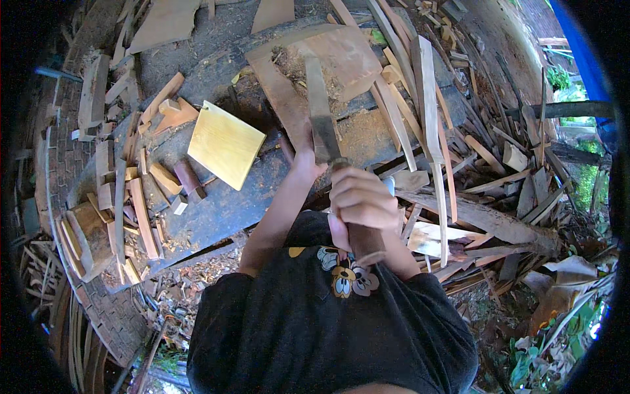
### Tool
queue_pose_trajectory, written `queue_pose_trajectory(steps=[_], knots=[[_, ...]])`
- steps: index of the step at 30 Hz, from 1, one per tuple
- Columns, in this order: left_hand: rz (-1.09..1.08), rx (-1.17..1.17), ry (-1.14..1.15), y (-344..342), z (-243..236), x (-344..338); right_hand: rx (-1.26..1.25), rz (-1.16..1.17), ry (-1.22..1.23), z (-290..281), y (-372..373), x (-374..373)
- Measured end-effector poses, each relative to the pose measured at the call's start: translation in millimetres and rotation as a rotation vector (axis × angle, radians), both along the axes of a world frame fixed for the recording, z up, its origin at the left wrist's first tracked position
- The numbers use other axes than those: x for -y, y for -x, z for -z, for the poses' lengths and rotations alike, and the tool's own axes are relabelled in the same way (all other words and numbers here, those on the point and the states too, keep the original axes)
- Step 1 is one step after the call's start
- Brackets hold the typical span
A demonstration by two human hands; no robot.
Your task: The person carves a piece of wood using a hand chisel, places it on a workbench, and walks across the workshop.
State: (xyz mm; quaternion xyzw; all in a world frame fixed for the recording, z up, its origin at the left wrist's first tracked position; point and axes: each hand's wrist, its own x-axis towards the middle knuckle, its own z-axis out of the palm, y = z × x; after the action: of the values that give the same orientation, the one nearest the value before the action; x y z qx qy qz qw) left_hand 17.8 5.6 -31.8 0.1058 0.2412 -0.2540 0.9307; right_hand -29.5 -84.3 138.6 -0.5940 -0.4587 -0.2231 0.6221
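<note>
My right hand (364,200) is wrapped around the thick wooden handle of a machete (321,105). Its broad dark blade points away from me, passing over a large wooden block (348,56). Just left of the blade, my left hand (307,161) grips the near end of a reddish-brown wooden board (281,95). Part of that hand is hidden by the blade and in shadow. The board's far end rests on or against the block, where wood chips lie in a hollow. I cannot tell whether the blade touches the board.
A pale yellow square board (226,144) lies on the dark worktop (223,213) at left. Near it are a dark brown cylinder (189,178) and several wood offcuts. Long wooden strips (428,98) lean at right, beside piled scrap wood (479,217). A blue sheet (584,52) hangs far right.
</note>
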Motion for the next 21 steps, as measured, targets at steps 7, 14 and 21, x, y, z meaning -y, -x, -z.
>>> queue_pose_trajectory(steps=[7, 14, 21], knots=[[0.110, 0.188, 0.052, 0.0, 26.2, -12.7, 0.058, -0.074, 0.000, -0.7, 12.3, 7.1], [0.125, 0.121, 0.461, 4.1, 7.7, -7.9, 0.010, -0.038, -0.074, 3.3, 8.0, 0.9], [0.063, 0.111, 0.245, -7.1, 26.6, -7.7, 0.054, -0.040, -0.018, -5.0, 1.6, -4.0]])
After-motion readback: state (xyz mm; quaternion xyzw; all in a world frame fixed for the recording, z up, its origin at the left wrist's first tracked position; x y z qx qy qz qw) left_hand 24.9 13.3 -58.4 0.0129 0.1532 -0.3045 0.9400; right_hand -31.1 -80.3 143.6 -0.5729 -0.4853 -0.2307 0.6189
